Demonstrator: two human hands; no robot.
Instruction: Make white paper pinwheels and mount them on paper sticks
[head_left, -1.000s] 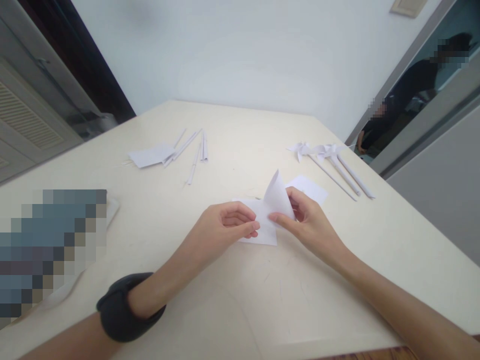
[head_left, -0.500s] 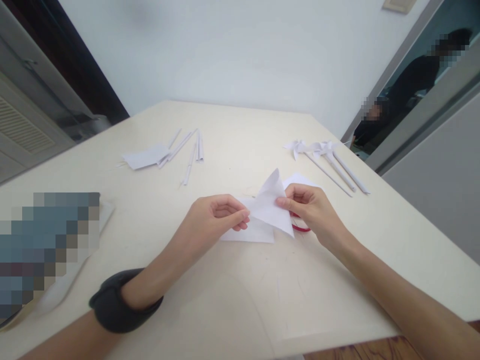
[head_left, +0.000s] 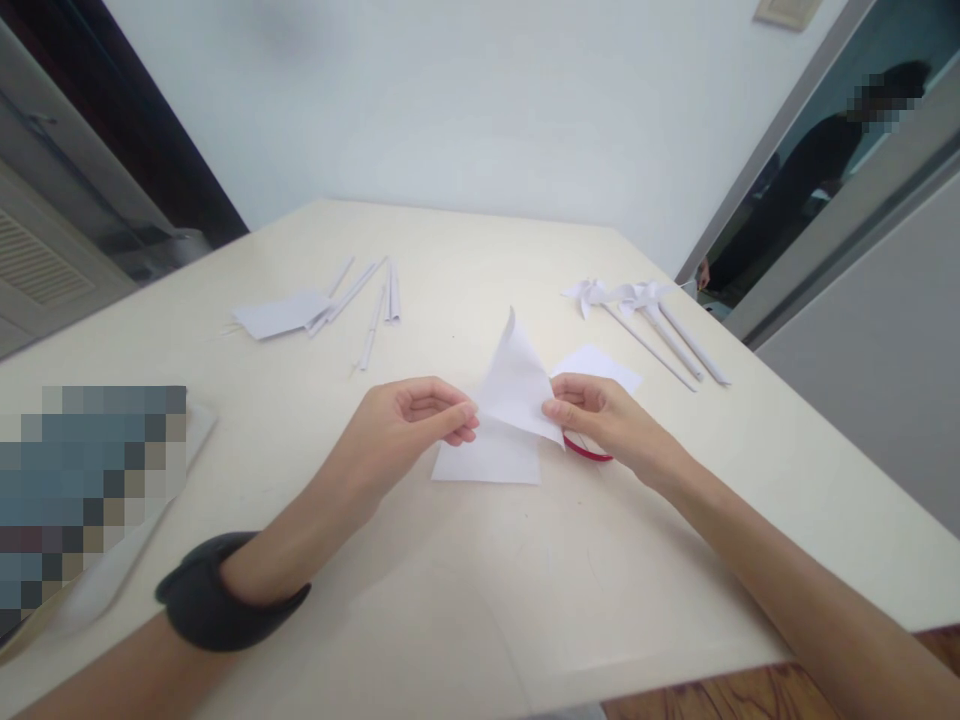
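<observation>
Both of my hands hold one small white paper [head_left: 516, 385] folded into a triangle, lifted a little above the cream table [head_left: 480, 570]. My left hand [head_left: 409, 425] pinches its left corner and my right hand [head_left: 600, 420] pinches its right corner; the point sticks up. Flat under it lies another white sheet [head_left: 487, 465]. A red loop, perhaps a scissors handle [head_left: 586, 452], shows beneath my right hand. Another white square [head_left: 604, 365] lies just behind that hand.
Three finished paper pinwheels on rolled sticks [head_left: 645, 310] lie at the right rear. Rolled paper sticks [head_left: 367, 300] and cut sheets [head_left: 277, 315] lie at the left rear. A blurred-out object [head_left: 90, 490] sits at the left edge. A person in black [head_left: 795, 190] stands in the doorway.
The paper went from a half-raised flap to a folded triangle held off the table by both hands. My right hand shifted, uncovering the red loop.
</observation>
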